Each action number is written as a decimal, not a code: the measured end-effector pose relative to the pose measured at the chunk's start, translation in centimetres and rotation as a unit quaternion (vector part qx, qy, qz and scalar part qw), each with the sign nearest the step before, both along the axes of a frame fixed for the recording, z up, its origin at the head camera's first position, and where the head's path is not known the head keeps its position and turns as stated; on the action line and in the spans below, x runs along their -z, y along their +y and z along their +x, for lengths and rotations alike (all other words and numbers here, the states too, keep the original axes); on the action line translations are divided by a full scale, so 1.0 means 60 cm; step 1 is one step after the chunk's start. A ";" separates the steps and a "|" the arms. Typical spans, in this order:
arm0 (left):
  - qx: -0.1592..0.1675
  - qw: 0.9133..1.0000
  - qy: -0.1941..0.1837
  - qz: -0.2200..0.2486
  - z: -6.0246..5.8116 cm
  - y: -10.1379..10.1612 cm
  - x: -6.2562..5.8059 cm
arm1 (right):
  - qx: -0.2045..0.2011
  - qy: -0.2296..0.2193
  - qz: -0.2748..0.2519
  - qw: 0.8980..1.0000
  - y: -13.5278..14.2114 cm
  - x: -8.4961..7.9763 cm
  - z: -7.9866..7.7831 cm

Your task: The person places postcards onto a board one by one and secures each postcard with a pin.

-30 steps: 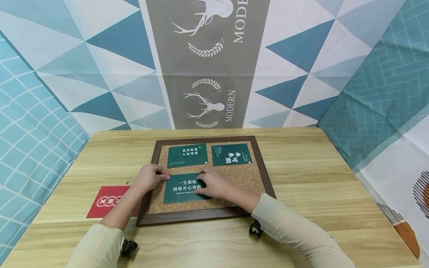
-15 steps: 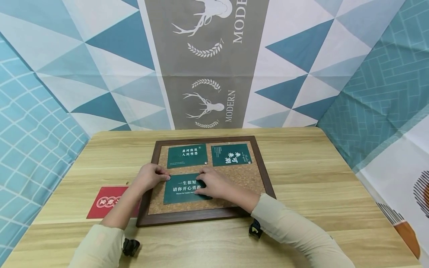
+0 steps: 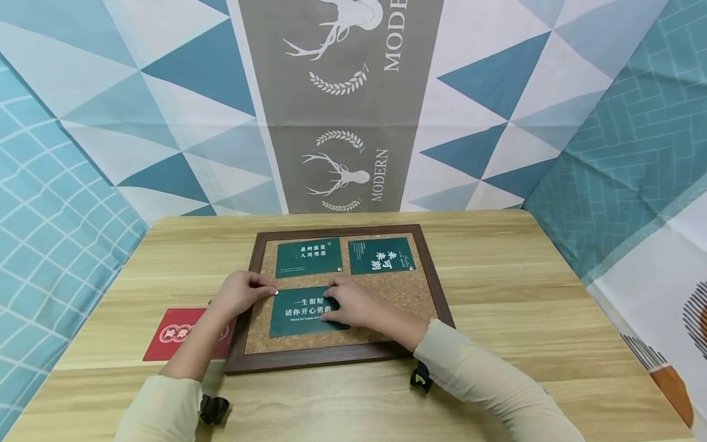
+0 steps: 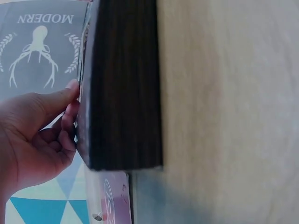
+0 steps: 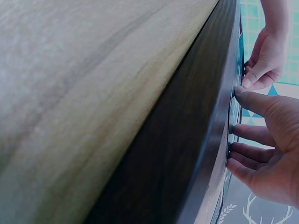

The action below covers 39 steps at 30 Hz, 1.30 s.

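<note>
A green card [image 3: 301, 312] with white writing lies on the lower left of a framed cork board [image 3: 394, 301]. At its upper left corner my left hand [image 3: 241, 293] pinches a small silver thumbtack [image 3: 276, 293] between thumb and finger. My right hand [image 3: 351, 302] rests spread on the card's right part, thumb and fingertips pressing it, and hides that side. In the right wrist view the right hand [image 5: 275, 140] touches the board's face, with the left hand [image 5: 267, 58] beyond. The left wrist view shows the left hand [image 4: 39, 135] beside the dark frame edge, its fingertips partly hidden.
Two more green cards, one upper left [image 3: 309, 258] and one upper right [image 3: 381, 255], carry a silver tack at their lower right corners. A red card [image 3: 179, 328] lies left of the board, partly under the left forearm. The wooden table [image 3: 497, 270] meets patterned cloth walls.
My left hand has drawn slightly left from the card's corner, and the silver tack at its thumb tip now shows. The right hand and the card have stayed put.
</note>
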State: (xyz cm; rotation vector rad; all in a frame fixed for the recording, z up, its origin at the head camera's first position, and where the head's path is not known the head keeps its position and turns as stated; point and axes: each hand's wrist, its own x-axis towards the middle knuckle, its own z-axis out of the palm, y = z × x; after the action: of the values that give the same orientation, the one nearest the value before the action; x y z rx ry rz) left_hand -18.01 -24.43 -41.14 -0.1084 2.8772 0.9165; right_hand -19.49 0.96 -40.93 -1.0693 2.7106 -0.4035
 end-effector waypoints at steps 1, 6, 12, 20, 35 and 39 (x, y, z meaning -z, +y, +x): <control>-0.002 1.000 0.000 0.001 0.000 0.000 0.001 | 0.000 0.000 0.000 1.000 0.000 0.000 0.000; -0.004 1.000 0.007 -0.001 -0.001 0.000 0.006 | 0.001 -0.002 -0.001 1.000 0.000 0.000 0.001; -0.005 1.000 0.014 -0.002 -0.003 0.003 0.006 | 0.006 -0.003 -0.003 1.000 0.001 0.002 -0.001; 0.000 1.000 0.014 0.018 0.000 -0.001 0.009 | 0.004 0.003 0.001 1.000 0.001 0.003 -0.002; -0.006 1.000 0.002 -0.011 -0.001 0.006 0.003 | 0.006 -0.015 -0.005 1.000 0.000 0.000 0.003; -0.008 1.000 0.000 -0.012 -0.001 0.010 0.001 | 0.007 -0.015 -0.009 1.000 0.001 0.001 0.002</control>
State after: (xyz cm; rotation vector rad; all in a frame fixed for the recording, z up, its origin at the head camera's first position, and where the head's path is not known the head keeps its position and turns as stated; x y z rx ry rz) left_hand -18.05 -23.84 -41.20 -0.1352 2.8918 0.8842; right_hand -19.39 1.01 -41.01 -1.0410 2.6943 -0.4422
